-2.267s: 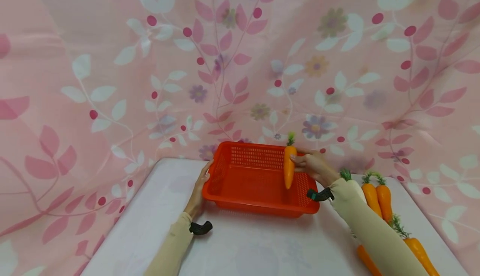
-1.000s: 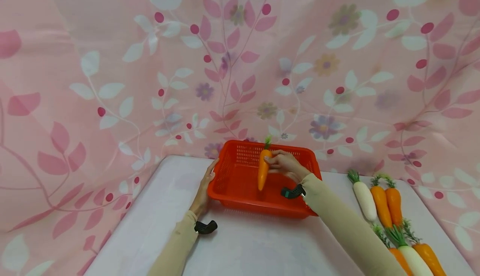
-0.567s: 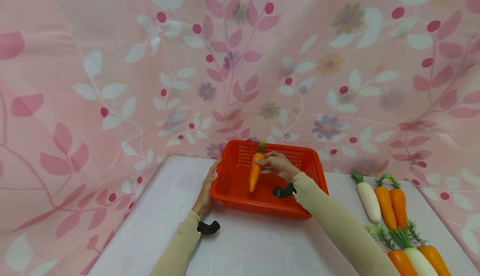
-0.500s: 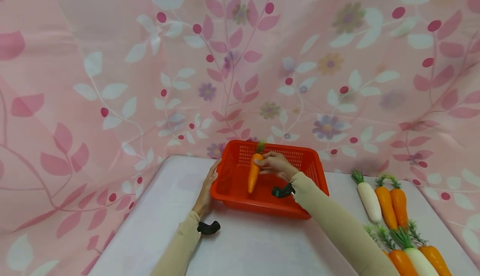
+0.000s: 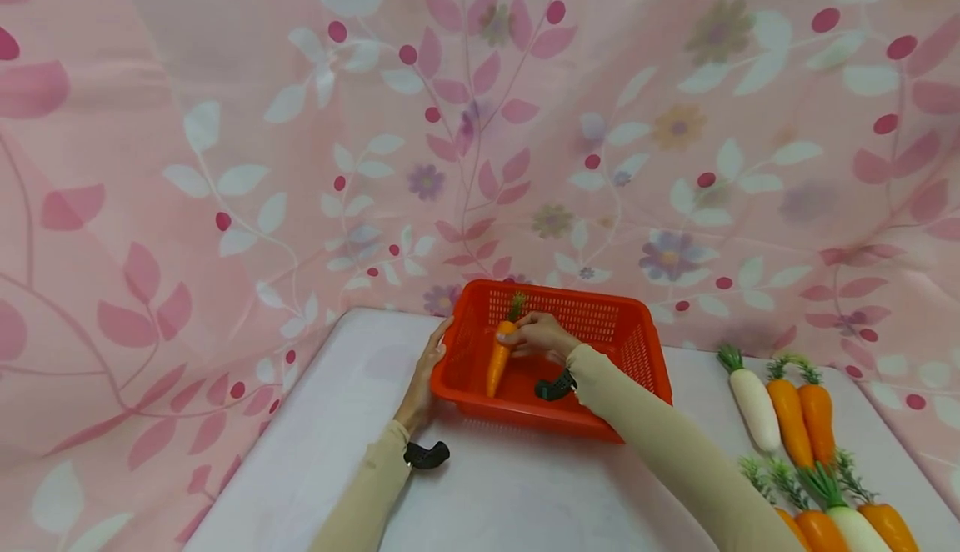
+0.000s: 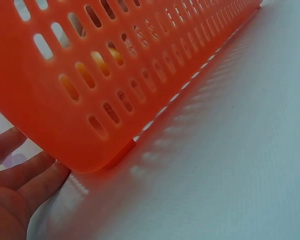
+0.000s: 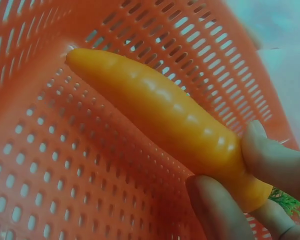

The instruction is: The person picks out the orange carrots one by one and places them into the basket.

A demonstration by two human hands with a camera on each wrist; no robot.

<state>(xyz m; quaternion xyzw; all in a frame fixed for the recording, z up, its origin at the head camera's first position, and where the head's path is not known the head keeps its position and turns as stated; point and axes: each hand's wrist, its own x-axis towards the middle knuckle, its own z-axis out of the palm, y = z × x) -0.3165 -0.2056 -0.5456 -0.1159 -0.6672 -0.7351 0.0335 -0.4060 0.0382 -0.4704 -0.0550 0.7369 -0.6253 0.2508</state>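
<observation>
An orange carrot (image 5: 498, 360) with a green leafy top is inside the red perforated basket (image 5: 525, 410), near its left end. My right hand (image 5: 543, 335) pinches it near the leafy end between thumb and fingers. In the right wrist view the carrot (image 7: 155, 102) slants over the mesh floor, its tip close to a basket corner. My left hand (image 5: 427, 373) lies along the outside of the basket's left end. Seen from the left wrist, the fingers (image 6: 40, 180) stretch out against the basket's wall.
At the table's right side lie a white radish (image 5: 755, 410) and two carrots (image 5: 789, 423) side by side. Nearer the front are more carrots (image 5: 888, 525) around another white radish (image 5: 855, 529). A pink floral curtain (image 5: 487, 118) hangs behind the white table (image 5: 510, 502).
My right hand has carried the carrot leftward from the basket's right end and lowered it inside toward the left end. The left hand has stayed at the basket's left side.
</observation>
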